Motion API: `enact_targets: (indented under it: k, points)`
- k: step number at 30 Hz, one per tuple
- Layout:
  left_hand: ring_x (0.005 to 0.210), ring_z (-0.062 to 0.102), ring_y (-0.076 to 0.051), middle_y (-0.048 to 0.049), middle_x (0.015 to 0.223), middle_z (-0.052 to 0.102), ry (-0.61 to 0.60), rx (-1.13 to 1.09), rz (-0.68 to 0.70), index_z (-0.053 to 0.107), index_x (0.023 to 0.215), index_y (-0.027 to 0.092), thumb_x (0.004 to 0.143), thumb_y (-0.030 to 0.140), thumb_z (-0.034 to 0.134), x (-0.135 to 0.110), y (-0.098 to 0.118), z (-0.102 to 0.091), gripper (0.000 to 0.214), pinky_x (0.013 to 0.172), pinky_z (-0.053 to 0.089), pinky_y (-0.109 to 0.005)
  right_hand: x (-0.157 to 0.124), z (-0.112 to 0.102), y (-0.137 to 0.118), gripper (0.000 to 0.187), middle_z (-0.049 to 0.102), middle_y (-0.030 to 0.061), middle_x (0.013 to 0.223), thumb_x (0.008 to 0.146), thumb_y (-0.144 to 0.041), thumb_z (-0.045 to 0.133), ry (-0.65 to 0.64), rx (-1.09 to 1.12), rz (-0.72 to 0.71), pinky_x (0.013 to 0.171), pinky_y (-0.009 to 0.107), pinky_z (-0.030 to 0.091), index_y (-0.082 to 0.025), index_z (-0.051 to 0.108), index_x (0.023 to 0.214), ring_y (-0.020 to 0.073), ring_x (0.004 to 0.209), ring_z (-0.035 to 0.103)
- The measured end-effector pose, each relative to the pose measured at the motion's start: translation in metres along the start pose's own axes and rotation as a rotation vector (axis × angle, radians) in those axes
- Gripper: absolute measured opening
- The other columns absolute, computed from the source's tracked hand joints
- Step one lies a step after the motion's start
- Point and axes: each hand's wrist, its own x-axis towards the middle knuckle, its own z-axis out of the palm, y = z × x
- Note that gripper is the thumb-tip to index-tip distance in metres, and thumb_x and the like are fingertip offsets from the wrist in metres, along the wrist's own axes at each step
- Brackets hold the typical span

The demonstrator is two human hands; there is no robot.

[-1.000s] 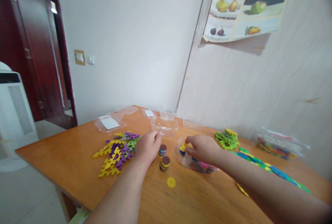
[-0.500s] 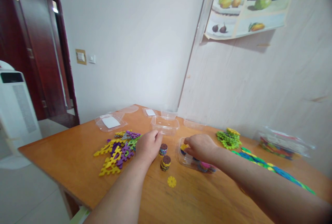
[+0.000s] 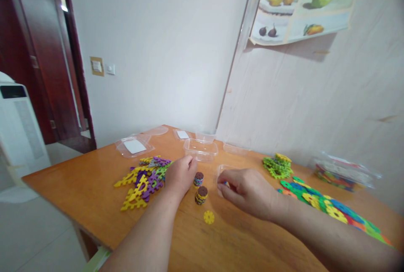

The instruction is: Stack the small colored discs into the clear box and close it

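Note:
My left hand (image 3: 181, 175) rests on the table with its fingers curled closed; whatever may be in them is hidden. Just right of it stand two short stacks of notched discs, a farther stack (image 3: 198, 178) and a nearer stack (image 3: 201, 195), both brown on top. A single yellow notched disc (image 3: 208, 217) lies flat in front of them. My right hand (image 3: 246, 188) is pinched closed right of the stacks, and I cannot make out what its fingers hold. Behind and beneath it, mostly covered, is a clear plastic box (image 3: 223, 167).
Yellow and purple gear-edged pieces (image 3: 142, 183) are heaped at left. Colourful discs (image 3: 328, 204) spread at right, near a green pile (image 3: 277, 166) and a filled clear bag (image 3: 344, 173). Along the back stand a clear container (image 3: 201, 154) and a lid (image 3: 134, 146).
My right hand has drawn back from inside the clear box, moving slightly nearer to me and covering more of the box. My left hand stays in place.

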Motion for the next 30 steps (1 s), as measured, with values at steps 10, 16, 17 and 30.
enact_targets:
  k: [10,16,17,30]
  points:
    - [0.059,0.049,-0.014,-0.0024,0.068,0.063,0.003,-0.008,-0.010,0.054,0.068,0.021,0.095,0.047,0.034,0.000,0.000,0.000,0.043,0.056,0.015,-0.029,-0.013,0.048,-0.027,0.027,0.069,0.0014,0.082,0.073,-0.038,0.062,-0.228,0.246,0.241,0.054,0.024,0.032,-0.025,0.064,0.096,0.0167,0.070,0.060]
    - [0.059,0.049,-0.013,-0.0021,0.067,0.062,0.008,-0.008,-0.015,0.054,0.068,0.020,0.094,0.048,0.035,0.001,-0.002,0.003,0.043,0.056,0.015,-0.029,-0.006,0.059,-0.018,0.025,0.064,-0.0031,0.077,0.065,-0.030,0.064,-0.260,0.367,0.262,0.049,0.022,0.029,-0.024,0.059,0.088,0.0120,0.062,0.052]
    - [0.059,0.049,-0.013,-0.0019,0.066,0.062,0.008,-0.009,-0.012,0.054,0.068,0.020,0.094,0.047,0.035,0.001,-0.002,0.003,0.042,0.056,0.015,-0.029,-0.007,0.060,-0.018,0.025,0.063,-0.0037,0.076,0.064,-0.029,0.065,-0.242,0.370,0.254,0.049,0.022,0.028,-0.024,0.059,0.087,0.0116,0.062,0.051]
    - [0.059,0.049,-0.013,-0.0017,0.067,0.062,0.015,-0.012,-0.011,0.054,0.069,0.020,0.095,0.049,0.033,0.002,-0.004,0.004,0.043,0.056,0.016,-0.028,-0.009,0.039,-0.016,0.008,0.055,-0.0051,0.069,0.074,-0.016,0.055,-0.029,0.584,0.115,0.054,0.020,0.033,-0.021,0.055,0.080,0.0093,0.062,0.046]
